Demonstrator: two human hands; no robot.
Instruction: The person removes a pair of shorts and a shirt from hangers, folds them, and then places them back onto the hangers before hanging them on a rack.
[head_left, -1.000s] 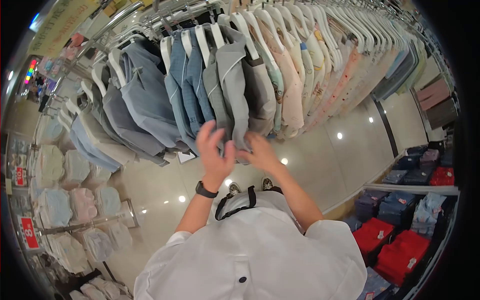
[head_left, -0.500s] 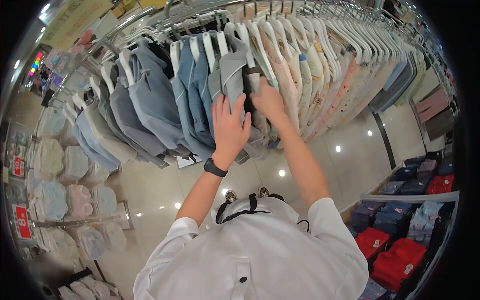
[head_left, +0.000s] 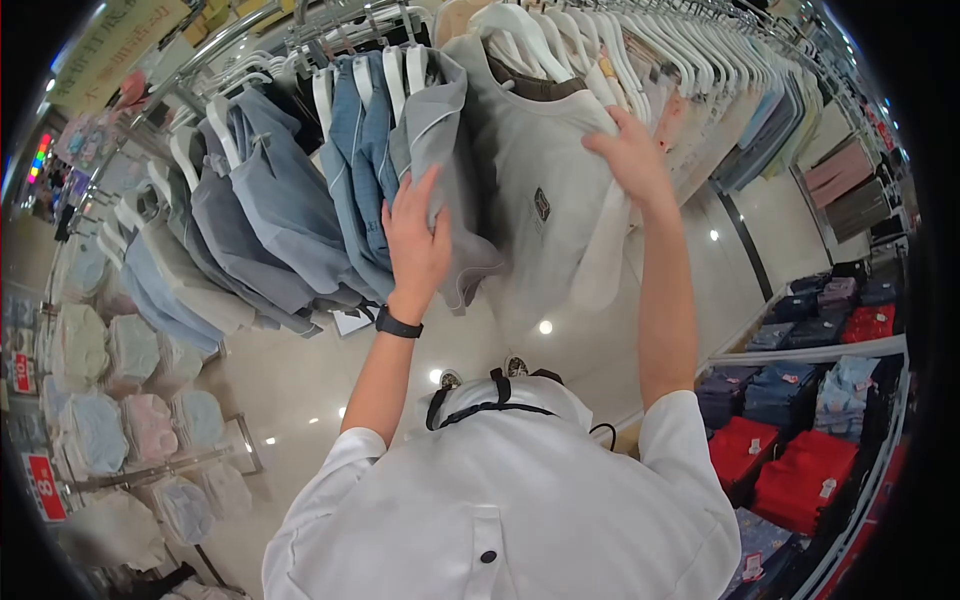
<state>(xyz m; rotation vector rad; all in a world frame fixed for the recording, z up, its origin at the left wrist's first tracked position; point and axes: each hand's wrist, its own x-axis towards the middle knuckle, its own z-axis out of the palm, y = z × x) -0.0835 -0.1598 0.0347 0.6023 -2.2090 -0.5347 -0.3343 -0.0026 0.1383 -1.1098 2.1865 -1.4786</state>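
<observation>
Shirt, one o'clock: shoulder pinched in my right hand (best lightly, sparing the cloth); left hand, eleven o'clock, fingers spread against a grey top.

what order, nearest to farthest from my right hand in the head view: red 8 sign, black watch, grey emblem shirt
1. Grey emblem shirt: at the right hand
2. Black watch: below and left
3. Red 8 sign: lower left
</observation>
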